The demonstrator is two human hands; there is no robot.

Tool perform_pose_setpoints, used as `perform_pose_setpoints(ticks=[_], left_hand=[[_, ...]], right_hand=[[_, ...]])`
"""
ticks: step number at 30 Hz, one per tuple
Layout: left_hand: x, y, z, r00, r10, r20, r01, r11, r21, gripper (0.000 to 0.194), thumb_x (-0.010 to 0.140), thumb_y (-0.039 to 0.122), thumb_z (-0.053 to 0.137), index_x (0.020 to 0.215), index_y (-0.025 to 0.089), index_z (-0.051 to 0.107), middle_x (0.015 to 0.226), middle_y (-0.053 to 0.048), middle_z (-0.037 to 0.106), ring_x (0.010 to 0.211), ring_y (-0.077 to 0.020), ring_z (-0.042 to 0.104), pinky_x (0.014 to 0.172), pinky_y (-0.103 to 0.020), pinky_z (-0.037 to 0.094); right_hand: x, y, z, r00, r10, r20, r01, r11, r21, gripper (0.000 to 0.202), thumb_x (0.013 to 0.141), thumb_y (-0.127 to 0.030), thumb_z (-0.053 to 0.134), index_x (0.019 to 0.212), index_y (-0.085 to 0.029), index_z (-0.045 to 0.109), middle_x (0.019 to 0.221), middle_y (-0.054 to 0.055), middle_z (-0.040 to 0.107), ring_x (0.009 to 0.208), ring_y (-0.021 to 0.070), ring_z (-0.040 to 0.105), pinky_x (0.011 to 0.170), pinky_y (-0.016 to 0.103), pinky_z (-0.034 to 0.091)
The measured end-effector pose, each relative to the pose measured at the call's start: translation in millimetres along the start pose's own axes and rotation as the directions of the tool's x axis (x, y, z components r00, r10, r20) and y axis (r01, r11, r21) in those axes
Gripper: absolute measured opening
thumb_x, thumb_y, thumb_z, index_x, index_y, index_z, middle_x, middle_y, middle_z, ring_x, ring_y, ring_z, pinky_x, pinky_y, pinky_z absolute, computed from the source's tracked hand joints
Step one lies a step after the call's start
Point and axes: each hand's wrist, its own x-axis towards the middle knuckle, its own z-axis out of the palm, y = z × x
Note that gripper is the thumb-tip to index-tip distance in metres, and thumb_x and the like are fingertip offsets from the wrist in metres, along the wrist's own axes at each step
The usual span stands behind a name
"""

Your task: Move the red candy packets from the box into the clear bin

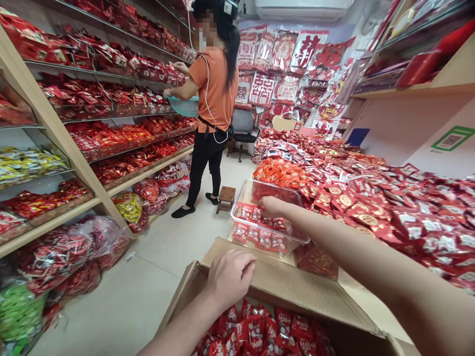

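Left hand (230,278) curled over carton (297,286), right hand (273,206) in tray (238,199); both grips unclear.

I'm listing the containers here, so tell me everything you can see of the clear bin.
The clear bin looks like hard plastic: rectangular, round-cornered, with a thick rim and see-through walls. It sits upright, open on top, just beyond the cardboard box and beside the heaped packets. Red packets lie inside in rough rows. The right hand reaches in; whether it touches the bin is unclear.
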Motion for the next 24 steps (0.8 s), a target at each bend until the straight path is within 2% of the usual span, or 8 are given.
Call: perform_pose_setpoints(ticks=[3,5,8,12,15,19,24], left_hand=[[-1,-1,0.7,1.0,0.009,-0.009,-0.009,1.0,-0.01,0.021,0.079,0.02,0.042,0.087,0.025,0.06,0.085,0.002,0.065,0.08,-0.0174,0.056,0.069,-0.029,0.04],[-2,-1,1.2,1.0,0.013,-0.015,-0.013,1.0,-0.019,0.02,0.079,0.02,0.042,0.087,0.025,0.06,0.085,0.002,0.065,0.08,-0.0172,0.056,0.069,-0.029,0.04],[-2,-3,1.6,1.0,0.02,-0.018,-0.02,0.999,-0.037,0.019,0.078,0.019,0.043,0.087,0.025,0.06,0.085,0.003,0.065,0.079,-0.0168,0.056,0.069,-0.029,0.04],[-2,-3,1.2,1.0,0.015,-0.01,-0.015,0.999,-0.05,0.019,0.078,0.019,0.044,0.086,0.025,0.06,0.085,0.003,0.065,0.08,-0.0168,0.056,0.069,-0.03,0.04],[-2,-3,0.4,1.0,0.0,-0.003,0.0,0.999,-0.048,0.019,0.078,0.019,0.044,0.086,0.026,0.06,0.084,0.004,0.065,0.08,-0.0168,0.056,0.07,-0.03,0.04],[-2,-2,0.2,1.0,-0.007,-0.001,0.007,0.999,-0.049,0.019,0.078,0.019,0.044,0.086,0.026,0.059,0.084,0.004,0.065,0.08,-0.0165,0.056,0.07,-0.029,0.04],[-2,-3,1.1,1.0,-0.002,-0.002,0.002,0.999,-0.05,0.019,0.078,0.02,0.044,0.086,0.026,0.059,0.084,0.004,0.065,0.08,-0.0165,0.056,0.07,-0.029,0.04]], right_hand=[[8,-11,1,0.997,-0.078,-0.002,0.078,0.997,-0.015,0.053,0.073,-0.028,0.055,0.124,-0.024,0.041,0.121,0.008,0.049,0.104,0.0234,0.048,0.082,0.03,0.039],[15,-19,4,0.995,-0.095,0.018,0.096,0.995,-0.036,0.058,0.071,-0.032,0.058,0.126,-0.027,0.037,0.126,0.007,0.044,0.11,0.0278,0.042,0.084,0.035,0.039],[27,-27,8,0.996,-0.071,0.053,0.074,0.995,-0.065,0.048,0.075,-0.038,0.053,0.121,-0.024,0.043,0.119,0.009,0.049,0.11,0.0299,0.041,0.081,0.042,0.04],[36,-29,12,0.996,-0.021,0.085,0.029,0.995,-0.093,0.033,0.083,-0.035,0.046,0.108,-0.015,0.05,0.109,0.009,0.053,0.098,0.021,0.05,0.079,0.041,0.043],[36,-28,12,0.996,-0.023,0.092,0.033,0.994,-0.106,0.029,0.084,-0.033,0.045,0.104,-0.014,0.052,0.105,0.007,0.054,0.092,0.0176,0.053,0.078,0.038,0.044],[33,-22,2,0.995,-0.026,0.1,0.039,0.991,-0.126,0.028,0.084,-0.034,0.045,0.104,-0.015,0.052,0.104,0.007,0.054,0.091,0.017,0.053,0.078,0.037,0.044],[28,-6,-12,0.981,0.097,0.17,-0.062,0.977,-0.202,0.025,0.082,-0.03,0.048,0.099,-0.014,0.054,0.104,0.007,0.055,0.093,0.0183,0.053,0.08,0.037,0.044]])
